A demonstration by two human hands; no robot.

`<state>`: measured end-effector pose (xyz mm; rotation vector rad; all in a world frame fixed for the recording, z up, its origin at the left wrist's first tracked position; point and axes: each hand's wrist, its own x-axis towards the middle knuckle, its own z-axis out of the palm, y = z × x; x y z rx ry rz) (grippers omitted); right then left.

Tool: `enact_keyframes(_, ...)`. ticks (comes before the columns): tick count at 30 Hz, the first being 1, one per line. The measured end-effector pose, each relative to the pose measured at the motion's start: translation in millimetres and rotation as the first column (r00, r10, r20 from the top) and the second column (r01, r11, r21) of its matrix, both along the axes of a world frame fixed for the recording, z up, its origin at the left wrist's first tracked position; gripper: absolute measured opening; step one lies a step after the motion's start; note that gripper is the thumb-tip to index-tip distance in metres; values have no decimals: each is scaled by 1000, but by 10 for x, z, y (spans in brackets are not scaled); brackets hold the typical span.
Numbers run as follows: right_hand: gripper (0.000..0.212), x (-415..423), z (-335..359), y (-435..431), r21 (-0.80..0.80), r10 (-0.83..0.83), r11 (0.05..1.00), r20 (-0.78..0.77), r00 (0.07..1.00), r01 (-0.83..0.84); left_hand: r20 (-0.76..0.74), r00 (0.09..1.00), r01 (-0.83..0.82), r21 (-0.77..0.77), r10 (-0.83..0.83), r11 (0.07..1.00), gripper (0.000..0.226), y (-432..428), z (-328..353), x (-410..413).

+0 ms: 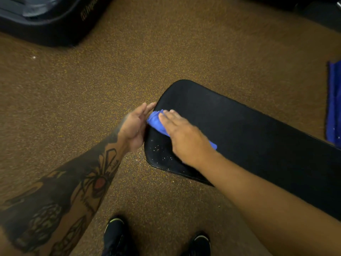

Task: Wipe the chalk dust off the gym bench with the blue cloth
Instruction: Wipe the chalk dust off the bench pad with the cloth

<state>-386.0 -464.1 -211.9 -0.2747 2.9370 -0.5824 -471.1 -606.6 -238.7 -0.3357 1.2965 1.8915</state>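
Observation:
A black padded gym bench [249, 130] runs from the centre toward the lower right. White chalk specks [160, 149] dot its near left corner. My right hand [181, 133] lies flat, palm down, on the blue cloth [156, 121], pressing it against the pad near the bench's left end. The cloth pokes out past my fingertips and again behind my wrist. My left hand [135, 125] is cupped, palm toward the bench, touching the pad's left edge beside the cloth, fingers apart and holding nothing.
Brown speckled rubber floor [110, 74] surrounds the bench. A dark piece of gym equipment [46, 21] sits at the top left. A second blue cloth [334, 102] lies at the right edge. My two black shoes [114, 235] stand below the bench.

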Motion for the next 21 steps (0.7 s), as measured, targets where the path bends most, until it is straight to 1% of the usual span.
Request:
enact_keyframes(1, 61, 86, 1, -89, -23, 69, 997, -9, 998, -69, -2, 1000, 16, 8, -16, 1000, 51, -7, -5, -6)
enact_keyframes(2, 59, 200, -2, -184, -29, 191, 981, -15, 982, -191, -7, 999, 35, 11, -35, 999, 52, -19, -18, -15)
enact_keyframes(3, 59, 305, -4, -234, -6, 308, 951, -18, 951, -308, -17, 998, 58, 4, -58, 998, 53, -31, -22, -22)
enact_keyframes(4, 59, 333, 5, -227, 16, 370, 929, -4, 929, -369, -22, 997, 75, 1, -75, 997, 52, -44, -22, -34)
enact_keyframes(5, 60, 276, 22, -179, 26, 362, 932, -2, 932, -362, -17, 996, 88, 5, -88, 996, 52, -57, -23, -40)
enact_keyframes(8, 57, 168, 37, -125, 15, 211, 978, -37, 977, -210, 4, 995, 101, 19, -101, 995, 52, -83, -60, -51)
enact_keyframes(9, 56, 231, 35, -178, -2, 230, 973, -42, 972, -230, 2, 995, 100, 14, -100, 995, 52, -82, -69, -46)
enact_keyframes(12, 56, 470, 46, -248, 19, 414, 910, -15, 910, -414, -30, 996, 80, -20, -80, 997, 46, -57, -40, -22)
enact_keyframes(13, 56, 429, 41, -173, 20, 408, 913, -15, 913, -408, -35, 997, 74, -20, -75, 997, 44, -41, -18, -9)
enact_keyframes(14, 56, 331, 21, -85, 13, 336, 942, -25, 941, -336, -36, 997, 68, -16, -69, 998, 43, -26, 9, 2)
enact_keyframes(16, 57, 145, 9, 56, 16, 89, 996, -58, 994, -88, -40, 996, 79, 0, -79, 997, 42, -12, 29, 8)
enact_keyframes(17, 57, 153, -1, 42, 8, 27, 1000, -70, 997, -27, -39, 996, 79, 2, -79, 997, 42, -16, 24, 6)
enact_keyframes(18, 57, 237, 2, -31, 1, 66, 998, -66, 996, -66, -39, 996, 74, 1, -74, 997, 42, -15, 26, 6)
enact_keyframes(19, 56, 374, -1, -134, 0, 179, 984, -67, 982, -179, -41, 997, 69, -3, -69, 998, 42, -15, 21, 6)
enact_keyframes(20, 55, 528, 25, -233, 11, 324, 946, -60, 944, -324, -44, 996, 71, -16, -72, 997, 43, -15, 21, 11)
enact_keyframes(21, 55, 623, 43, -276, 26, 431, 902, -35, 902, -430, -48, 996, 78, -23, -80, 997, 43, -17, 7, 15)
